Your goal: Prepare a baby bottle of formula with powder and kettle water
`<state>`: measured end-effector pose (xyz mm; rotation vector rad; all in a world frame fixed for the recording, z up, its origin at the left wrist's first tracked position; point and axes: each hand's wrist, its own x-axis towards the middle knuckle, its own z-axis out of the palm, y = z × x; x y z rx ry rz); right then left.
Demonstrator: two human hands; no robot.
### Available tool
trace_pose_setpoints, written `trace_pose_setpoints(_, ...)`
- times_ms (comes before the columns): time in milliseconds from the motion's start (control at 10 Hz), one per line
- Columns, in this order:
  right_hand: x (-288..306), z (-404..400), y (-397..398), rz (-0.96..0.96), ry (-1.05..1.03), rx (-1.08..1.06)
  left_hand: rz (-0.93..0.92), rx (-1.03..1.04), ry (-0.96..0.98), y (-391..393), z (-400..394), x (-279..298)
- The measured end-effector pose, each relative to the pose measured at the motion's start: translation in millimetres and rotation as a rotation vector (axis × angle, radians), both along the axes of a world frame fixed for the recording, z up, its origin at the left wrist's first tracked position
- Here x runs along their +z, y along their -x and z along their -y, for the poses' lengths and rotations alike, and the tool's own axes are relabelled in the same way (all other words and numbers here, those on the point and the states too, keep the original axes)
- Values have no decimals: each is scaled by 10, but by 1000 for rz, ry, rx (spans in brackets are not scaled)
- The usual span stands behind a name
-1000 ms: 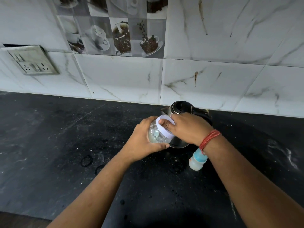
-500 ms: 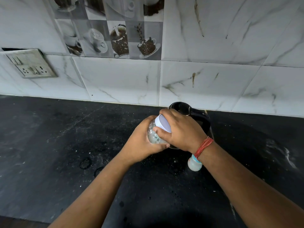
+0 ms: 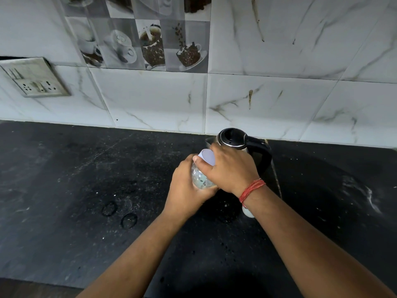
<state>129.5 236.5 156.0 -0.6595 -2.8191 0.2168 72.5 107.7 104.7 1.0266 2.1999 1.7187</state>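
Observation:
A clear jar (image 3: 200, 179) with a white lid (image 3: 207, 157) is held over the black counter, tilted to the left. My left hand (image 3: 185, 188) wraps around the jar's body. My right hand (image 3: 228, 168) grips the lid from above. Directly behind my hands stands a steel kettle (image 3: 234, 138) with a black lid and handle. A baby bottle (image 3: 248, 211) stands under my right wrist, and only its pale lower part shows. Whatever is inside the jar is not clear.
The black stone counter (image 3: 86, 179) runs to a white tiled wall. A switch and socket plate (image 3: 35, 79) sits on the wall at the left. Two wet ring marks (image 3: 119, 214) lie on the counter left of my arms.
My right hand has turned further around the white lid, so less of the lid shows. The view has dropped a little, and my wrist now hides most of the baby bottle.

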Motion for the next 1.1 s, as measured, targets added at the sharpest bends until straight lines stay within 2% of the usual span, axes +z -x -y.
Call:
trace_pose_setpoints(200,-264,169,-44,23,234,-24,8,23,44,71,68,-374)
trace_pose_setpoints(400,-618,223,-122,-103,520,-7,89,57,232,113,137,-715)
trace_pose_setpoints(600,-894,178,-135,-84,715,-47,102,37,360,203,181,-966)
trace_pose_setpoints(800,-1166,171,-162,6,740,-20,167,-3,411,191,261,-1175)
trace_pose_setpoints(1100,-1199,162,-202,1,701,-18,253,-17,403,223,323,-1241)
